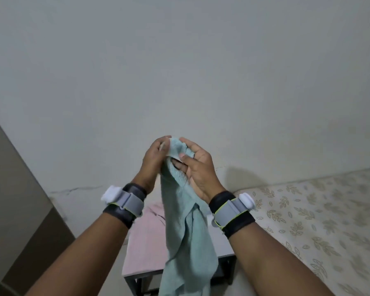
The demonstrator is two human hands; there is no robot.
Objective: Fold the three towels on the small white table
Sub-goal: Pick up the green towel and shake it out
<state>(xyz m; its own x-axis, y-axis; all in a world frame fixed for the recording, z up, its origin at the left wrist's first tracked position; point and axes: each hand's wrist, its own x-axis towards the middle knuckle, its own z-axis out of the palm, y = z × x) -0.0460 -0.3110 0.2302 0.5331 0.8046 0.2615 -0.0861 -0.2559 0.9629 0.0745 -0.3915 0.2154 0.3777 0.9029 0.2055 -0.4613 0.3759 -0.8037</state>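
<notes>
A pale green towel (186, 238) hangs in the air in front of me, bunched at its top and drooping past the table's front edge. My left hand (153, 162) and my right hand (198, 167) both pinch its top edge, close together, raised against the wall. Under them stands the small white table (222, 246) with dark legs. A pink towel (145, 238) lies spread over the table's left part. A third towel is not visible.
A plain grey-white wall (179, 71) fills the background. A mattress with a leaf print (308, 221) sits right of the table. A brown panel or door (13, 199) stands at the left. Both wrists wear grey-and-black bands.
</notes>
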